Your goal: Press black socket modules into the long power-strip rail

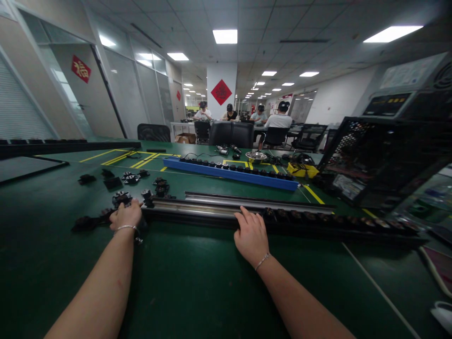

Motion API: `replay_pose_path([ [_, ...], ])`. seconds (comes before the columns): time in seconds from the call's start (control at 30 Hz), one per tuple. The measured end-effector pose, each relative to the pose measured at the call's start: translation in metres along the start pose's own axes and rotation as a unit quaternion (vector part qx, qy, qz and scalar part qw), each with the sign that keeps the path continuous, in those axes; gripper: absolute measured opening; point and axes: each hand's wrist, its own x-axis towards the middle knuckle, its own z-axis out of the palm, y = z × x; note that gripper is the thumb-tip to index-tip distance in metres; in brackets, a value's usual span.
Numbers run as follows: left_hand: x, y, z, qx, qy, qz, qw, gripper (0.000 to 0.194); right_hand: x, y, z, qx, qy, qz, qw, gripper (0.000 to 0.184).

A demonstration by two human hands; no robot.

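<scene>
A long black rail with a metallic channel (pixel 197 208) lies across the green table in front of me. A row of small black parts (pixel 318 218) lines its right half. My right hand (pixel 251 235) holds the rail near its middle, fingers over the top and just left of that row. At the rail's left end, my left hand (pixel 127 215) is closed among small black parts; what its fingers hold is hidden. One black-and-silver part (pixel 121 198) shows just beyond the fingers, and another small black part (pixel 147 198) is by the rail's end.
Loose black parts (pixel 130 178) are scattered at left. Behind the rail lie a second metal rail (pixel 257 202) and a blue tray (pixel 229 175) carrying black parts. A yellow bin (pixel 302 170) and open computer case (pixel 381 165) stand at right. Several people sit at far tables.
</scene>
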Motion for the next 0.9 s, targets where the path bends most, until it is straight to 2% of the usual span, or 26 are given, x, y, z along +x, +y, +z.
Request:
replay_pose_path([
  [0.1, -0.009, 0.009, -0.001, -0.052, 0.087, -0.072, 0.992, 0.069, 0.000, 0.000, 0.001, 0.000, 0.007, -0.002, 1.000, 0.044],
  [0.17, -0.016, 0.020, -0.001, -0.079, 0.138, -0.063, 0.985, 0.061, 0.000, 0.000, 0.003, 0.002, 0.016, -0.002, 1.000, 0.045],
  [0.23, -0.026, 0.036, -0.002, -0.099, 0.175, -0.008, 0.980, 0.052, 0.000, 0.001, 0.004, 0.007, 0.031, 0.000, 1.000, 0.044],
  [0.27, -0.033, 0.045, -0.002, -0.108, 0.189, 0.041, 0.975, 0.047, 0.001, 0.001, 0.004, 0.010, 0.039, 0.001, 0.999, 0.044],
  [0.33, -0.050, 0.066, -0.001, -0.153, 0.226, 0.193, 0.942, 0.044, 0.002, 0.001, 0.004, 0.018, 0.055, 0.003, 0.998, 0.043],
  [0.43, -0.080, 0.095, 0.004, -0.148, 0.191, 0.368, 0.898, 0.039, 0.003, 0.000, -0.001, 0.022, 0.085, 0.015, 0.996, 0.040],
  [0.53, -0.103, 0.113, 0.011, -0.090, 0.119, 0.462, 0.874, 0.041, 0.005, 0.001, -0.006, 0.003, 0.127, 0.042, 0.991, 0.039],
  [0.6, -0.109, 0.117, 0.014, -0.056, 0.092, 0.479, 0.871, 0.042, 0.006, 0.003, -0.007, -0.019, 0.147, 0.068, 0.987, 0.043],
  [0.73, -0.108, 0.116, 0.016, -0.032, 0.073, 0.477, 0.875, 0.043, 0.007, 0.012, -0.003, -0.047, 0.152, 0.124, 0.979, 0.046],
  [0.9, -0.106, 0.115, 0.015, -0.036, 0.069, 0.476, 0.876, 0.043, 0.007, 0.018, 0.001, -0.063, 0.121, 0.128, 0.982, 0.040],
])
